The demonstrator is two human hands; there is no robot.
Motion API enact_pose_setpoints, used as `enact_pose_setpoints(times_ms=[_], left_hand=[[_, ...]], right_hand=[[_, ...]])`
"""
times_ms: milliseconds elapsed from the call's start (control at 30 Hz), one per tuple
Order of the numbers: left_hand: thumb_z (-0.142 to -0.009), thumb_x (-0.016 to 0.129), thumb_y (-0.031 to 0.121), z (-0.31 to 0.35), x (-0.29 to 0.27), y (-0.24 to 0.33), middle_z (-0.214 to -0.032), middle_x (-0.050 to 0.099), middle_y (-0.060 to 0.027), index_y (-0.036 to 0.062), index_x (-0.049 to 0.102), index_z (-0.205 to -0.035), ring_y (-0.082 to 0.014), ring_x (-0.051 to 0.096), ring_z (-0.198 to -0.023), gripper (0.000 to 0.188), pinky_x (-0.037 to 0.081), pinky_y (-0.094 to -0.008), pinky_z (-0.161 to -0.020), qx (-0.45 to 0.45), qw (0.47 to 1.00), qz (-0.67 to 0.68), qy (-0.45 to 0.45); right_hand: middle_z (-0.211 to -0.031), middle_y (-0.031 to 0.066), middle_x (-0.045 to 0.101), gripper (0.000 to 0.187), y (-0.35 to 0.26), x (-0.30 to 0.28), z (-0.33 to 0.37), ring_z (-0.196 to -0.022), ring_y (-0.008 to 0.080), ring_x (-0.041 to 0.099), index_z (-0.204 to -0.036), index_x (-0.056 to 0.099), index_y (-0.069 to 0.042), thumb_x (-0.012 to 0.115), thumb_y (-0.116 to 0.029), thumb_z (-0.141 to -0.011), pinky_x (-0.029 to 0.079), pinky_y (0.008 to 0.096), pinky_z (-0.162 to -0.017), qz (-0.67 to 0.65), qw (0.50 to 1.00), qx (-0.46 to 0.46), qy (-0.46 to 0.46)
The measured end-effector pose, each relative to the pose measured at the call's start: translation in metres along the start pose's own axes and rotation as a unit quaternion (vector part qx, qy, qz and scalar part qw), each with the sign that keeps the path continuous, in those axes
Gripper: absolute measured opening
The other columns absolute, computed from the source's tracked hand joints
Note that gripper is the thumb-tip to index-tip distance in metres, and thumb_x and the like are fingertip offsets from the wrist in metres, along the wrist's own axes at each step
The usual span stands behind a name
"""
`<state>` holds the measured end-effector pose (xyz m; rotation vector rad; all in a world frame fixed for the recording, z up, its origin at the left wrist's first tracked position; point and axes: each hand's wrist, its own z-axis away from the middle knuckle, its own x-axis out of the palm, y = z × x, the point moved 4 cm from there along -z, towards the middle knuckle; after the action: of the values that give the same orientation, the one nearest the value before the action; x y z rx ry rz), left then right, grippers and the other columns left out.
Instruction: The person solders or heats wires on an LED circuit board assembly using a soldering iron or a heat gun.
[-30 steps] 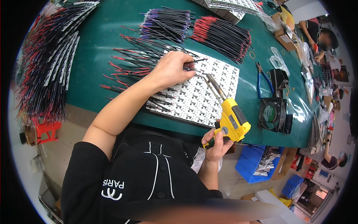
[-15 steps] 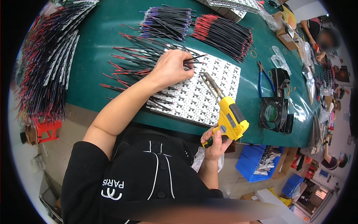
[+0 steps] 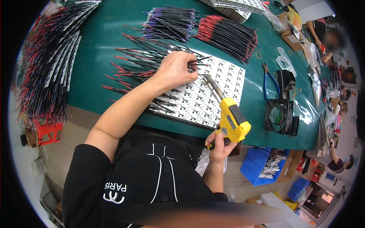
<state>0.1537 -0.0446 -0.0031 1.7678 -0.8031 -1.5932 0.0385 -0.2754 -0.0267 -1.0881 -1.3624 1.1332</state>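
My left hand [image 3: 177, 69] is over a white panel of small circuit boards [image 3: 232, 78], its thumb and fingers pinched on black wires [image 3: 201, 60] that poke out past the fingertips. More black wires with red ends [image 3: 127, 57] fan out leftward from the panel. My right hand [image 3: 219, 148] is wrapped round the grip of a yellow soldering gun [image 3: 232, 121]. The gun's metal tip slants up and left, close to my left thumb; whether it touches a wire or the panel is too small to tell.
Bundles of purple-ended wires [image 3: 169, 23] and red-ended wires [image 3: 228, 37] lie behind the panel. To the right are blue-handled pliers [image 3: 265, 81] and a black fan [image 3: 278, 116]. Wired panels [image 3: 57, 60] are piled at left. A blue bin [image 3: 254, 166] stands below the table's edge.
The soldering gun has shifted slightly left, bringing its tip closer to my left fingertips. My left hand has barely moved.
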Motion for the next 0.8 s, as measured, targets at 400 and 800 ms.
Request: enact_pose_setpoints(times_ms=[400, 800], left_hand=[[-0.065, 0.066, 0.014, -0.004, -0.002, -0.002, -0.062, 0.06, -0.0108, -0.0037, 0.062, -0.073, -0.0162, 0.056, -0.057, 0.02, 0.046, -0.0301, -0.059, -0.006, 0.999, 0.021, -0.026], [-0.065, 0.066, 0.013, -0.01, -0.005, 0.0, -0.062, 0.059, -0.0095, -0.0024, 0.062, -0.072, -0.0141, 0.055, -0.056, 0.018, 0.046, -0.0281, -0.058, 0.004, 0.998, 0.002, -0.061]], right_hand=[[-0.068, 0.0125, 0.05, 0.028, 0.003, -0.005, 0.003, -0.046, 0.0139, 0.046, -0.111, 0.04, 0.005, 0.049, -0.011, -0.091, 0.042, 0.0255, -0.039, -0.048, 0.999, -0.004, -0.004], [-0.064, 0.0099, 0.048, 0.022, 0.0, 0.001, 0.003, -0.048, 0.0137, 0.047, -0.106, 0.042, 0.004, 0.049, -0.01, -0.09, 0.043, 0.0255, -0.04, -0.021, 1.0, 0.009, -0.002]])
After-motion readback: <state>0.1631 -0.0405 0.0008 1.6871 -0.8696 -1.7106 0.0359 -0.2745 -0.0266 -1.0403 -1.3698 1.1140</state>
